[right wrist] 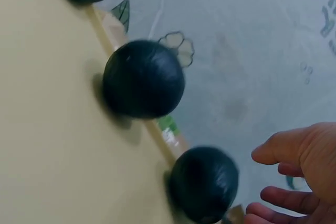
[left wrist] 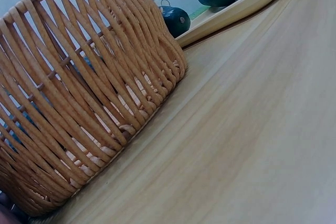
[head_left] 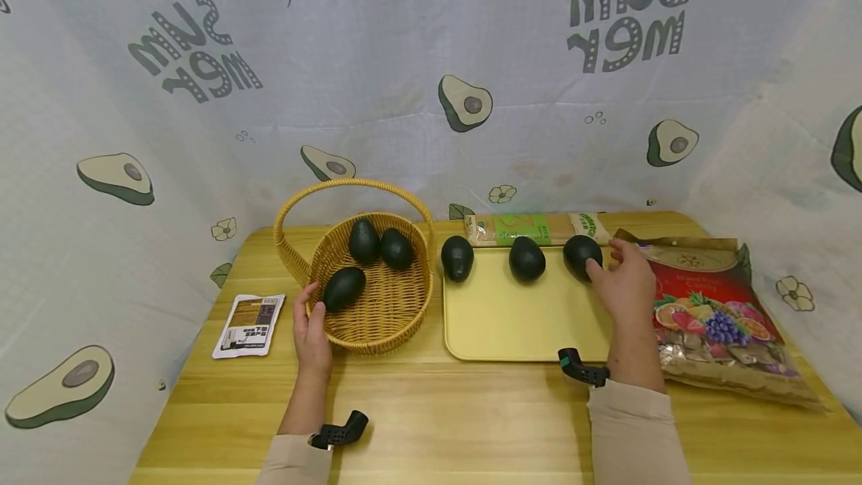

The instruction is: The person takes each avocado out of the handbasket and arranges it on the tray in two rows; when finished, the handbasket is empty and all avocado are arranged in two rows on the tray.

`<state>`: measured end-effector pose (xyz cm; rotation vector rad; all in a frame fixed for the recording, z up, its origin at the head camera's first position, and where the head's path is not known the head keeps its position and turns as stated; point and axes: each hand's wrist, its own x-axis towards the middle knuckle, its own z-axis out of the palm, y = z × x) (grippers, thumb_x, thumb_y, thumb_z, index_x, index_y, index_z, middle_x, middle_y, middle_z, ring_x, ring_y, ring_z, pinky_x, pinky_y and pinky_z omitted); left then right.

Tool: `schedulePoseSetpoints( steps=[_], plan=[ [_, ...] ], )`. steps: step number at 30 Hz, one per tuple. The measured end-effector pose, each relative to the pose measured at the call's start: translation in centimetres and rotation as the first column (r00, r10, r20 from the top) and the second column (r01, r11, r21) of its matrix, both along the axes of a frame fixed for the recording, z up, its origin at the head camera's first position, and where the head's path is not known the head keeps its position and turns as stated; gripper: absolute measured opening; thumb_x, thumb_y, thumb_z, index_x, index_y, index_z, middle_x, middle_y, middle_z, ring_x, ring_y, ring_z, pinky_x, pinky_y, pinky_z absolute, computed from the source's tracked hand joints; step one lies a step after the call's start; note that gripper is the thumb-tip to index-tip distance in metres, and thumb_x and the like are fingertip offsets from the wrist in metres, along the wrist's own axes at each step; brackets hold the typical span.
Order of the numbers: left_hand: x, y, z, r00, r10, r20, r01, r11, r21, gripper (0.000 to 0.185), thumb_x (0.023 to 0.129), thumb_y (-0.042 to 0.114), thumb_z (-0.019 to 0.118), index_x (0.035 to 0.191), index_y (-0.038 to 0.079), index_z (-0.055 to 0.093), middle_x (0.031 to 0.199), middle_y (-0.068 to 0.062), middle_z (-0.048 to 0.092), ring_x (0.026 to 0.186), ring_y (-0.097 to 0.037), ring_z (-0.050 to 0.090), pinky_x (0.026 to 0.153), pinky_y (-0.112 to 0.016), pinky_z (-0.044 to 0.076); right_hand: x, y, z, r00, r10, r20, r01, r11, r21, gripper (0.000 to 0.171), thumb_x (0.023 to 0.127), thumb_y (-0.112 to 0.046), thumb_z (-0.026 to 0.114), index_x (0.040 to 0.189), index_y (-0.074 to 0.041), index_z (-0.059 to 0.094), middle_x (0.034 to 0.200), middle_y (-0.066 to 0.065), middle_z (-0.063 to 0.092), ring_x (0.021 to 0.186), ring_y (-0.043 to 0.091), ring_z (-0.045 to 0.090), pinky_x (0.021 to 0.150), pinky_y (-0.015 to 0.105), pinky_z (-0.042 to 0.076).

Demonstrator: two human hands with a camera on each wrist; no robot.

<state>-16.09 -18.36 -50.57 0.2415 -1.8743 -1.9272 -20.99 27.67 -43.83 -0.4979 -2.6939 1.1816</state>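
Observation:
A woven basket (head_left: 397, 313) with a hoop handle holds three dark avocados (head_left: 344, 287). My left hand (head_left: 311, 314) rests against its near-left rim, thumb on the edge, fingers relaxed. The left wrist view shows the basket wall (left wrist: 79, 103) up close. To the right, a yellow tray (head_left: 512, 320) carries three more avocados in a row along its far edge. My right hand (head_left: 609, 264) sits beside the rightmost avocado (head_left: 579, 251), fingers spread. In the right wrist view, the fingertips (right wrist: 273, 195) are just short of that avocado (right wrist: 203, 182), and the middle avocado (right wrist: 143, 78) lies beyond it.
A long noodle packet (head_left: 539, 228) lies behind the tray. A red fruit-candy bag (head_left: 714, 313) lies right of my right hand. A small printed sachet (head_left: 249, 324) lies left of the basket. Avocado-print cloth walls in the wooden table (head_left: 471, 425) on three sides.

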Motion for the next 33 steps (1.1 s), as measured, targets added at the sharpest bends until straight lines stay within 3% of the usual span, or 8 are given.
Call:
schedulePoseSetpoints(
  steps=[6, 11, 19, 26, 33],
  plan=[
    [0.0, 0.0, 0.1, 1.000, 0.000, -0.003, 0.000, 1.000, -0.003, 0.041, 0.106, 0.012, 0.037, 0.145, -0.001, 0.043, 0.158, -0.012, 0.035, 0.151, -0.024, 0.025, 0.117, -0.029, 0.022, 1.0, -2.8, 2.8, 0.993, 0.078, -0.094, -0.082, 0.996, -0.038, 0.063, 0.102, -0.031, 0.059, 0.157, -0.008, 0.037, 0.152, 0.026, 0.046, 0.134, 0.046, 0.051, 0.104, 0.059, 0.048],
    [-0.2, 0.0, 0.0, 1.000, -0.005, 0.009, 0.005, 1.000, -0.002, 0.042, 0.106, 0.012, 0.037, 0.145, 0.000, 0.043, 0.159, -0.012, 0.034, 0.151, -0.025, 0.025, 0.117, -0.029, 0.022, 2.0, -6.0, 4.3, 0.960, 0.180, -0.213, -0.192, 0.981, -0.033, 0.055, 0.101, -0.024, 0.063, 0.151, -0.007, 0.047, 0.145, 0.023, 0.053, 0.128, 0.041, 0.054, 0.107, 0.054, 0.047],
    [-0.2, 0.0, -0.3, 1.000, -0.006, 0.000, 0.006, 1.000, 0.009, 0.040, 0.106, 0.011, 0.037, 0.145, 0.001, 0.044, 0.158, -0.013, 0.034, 0.151, -0.024, 0.024, 0.118, -0.032, 0.021, 3.0, -11.2, 4.7, 0.878, 0.372, -0.301, -0.364, 0.928, 0.083, 0.044, 0.098, -0.016, 0.069, 0.140, -0.007, 0.059, 0.131, 0.018, 0.062, 0.117, 0.037, 0.062, 0.100, 0.051, 0.053],
    [0.0, 0.0, -0.3, 1.000, -0.005, 0.011, 0.005, 1.000, -0.001, 0.041, 0.106, 0.012, 0.037, 0.145, 0.001, 0.044, 0.159, -0.013, 0.034, 0.152, -0.026, 0.024, 0.119, -0.035, 0.021, 4.0, -15.6, 4.2, 0.788, 0.538, -0.299, -0.509, 0.843, 0.174, 0.043, 0.092, -0.018, 0.076, 0.133, -0.009, 0.065, 0.126, 0.012, 0.067, 0.111, 0.030, 0.067, 0.093, 0.047, 0.057],
    [-0.1, -0.2, -0.2, 1.000, -0.009, 0.006, 0.009, 1.000, 0.000, 0.042, 0.107, 0.014, 0.037, 0.146, 0.000, 0.042, 0.159, -0.014, 0.034, 0.152, -0.028, 0.023, 0.118, -0.034, 0.021, 5.1, -19.7, 3.8, 0.703, 0.649, -0.292, -0.591, 0.761, 0.269, 0.040, 0.091, -0.022, 0.077, 0.129, -0.013, 0.068, 0.122, 0.005, 0.068, 0.105, 0.023, 0.068, 0.087, 0.040, 0.058]
  ],
)
